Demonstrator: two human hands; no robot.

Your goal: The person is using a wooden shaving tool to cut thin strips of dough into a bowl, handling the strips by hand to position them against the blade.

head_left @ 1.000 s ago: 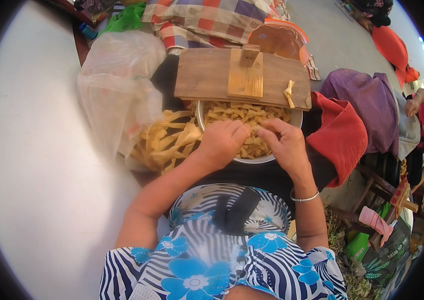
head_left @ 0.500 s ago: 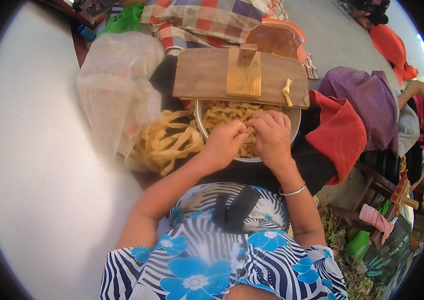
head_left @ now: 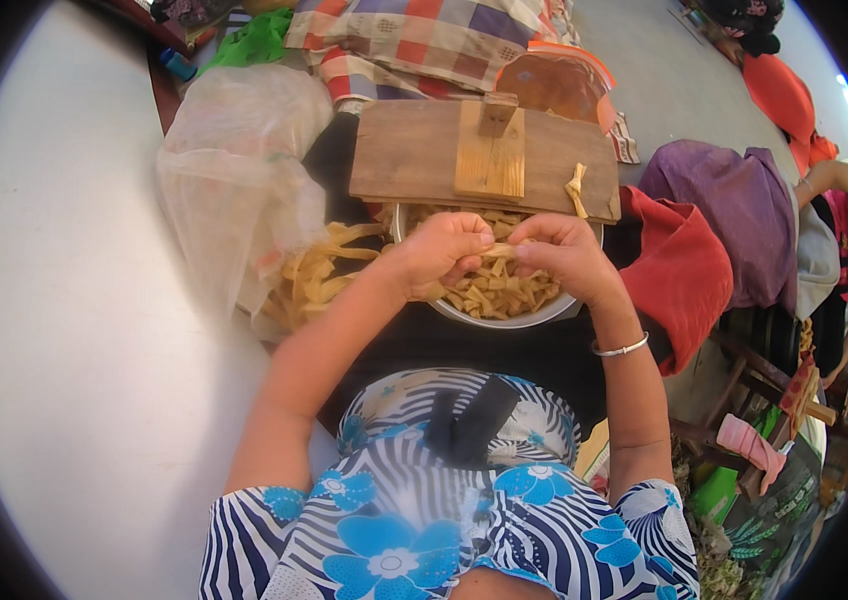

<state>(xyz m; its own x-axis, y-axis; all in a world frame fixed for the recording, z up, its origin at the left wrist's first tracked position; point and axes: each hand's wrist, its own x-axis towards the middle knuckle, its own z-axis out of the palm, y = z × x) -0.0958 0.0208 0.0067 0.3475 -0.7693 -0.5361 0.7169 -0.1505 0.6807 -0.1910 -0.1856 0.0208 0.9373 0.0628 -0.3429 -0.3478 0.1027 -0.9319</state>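
My left hand and my right hand are raised over a round metal bowl. A pale yellow strip is pinched between them, one end in each hand's fingers. Below lie many short, knotted-looking yellow pieces filling the bowl. Long loose strips of the same stuff hang to the left of the bowl, partly behind my left forearm. A wooden board covers the bowl's far side, with one knotted piece lying on its right part.
A wooden block stands up from the board. On the left is a translucent plastic bag, beside a wide white surface. Red cloth drapes on the right; checked fabric lies beyond the board. Another person's arm shows far right.
Both hands have lifted slightly from the pieces in the bowl and moved a little apart, with the strip now visible between them. My right forearm has shifted rightward.
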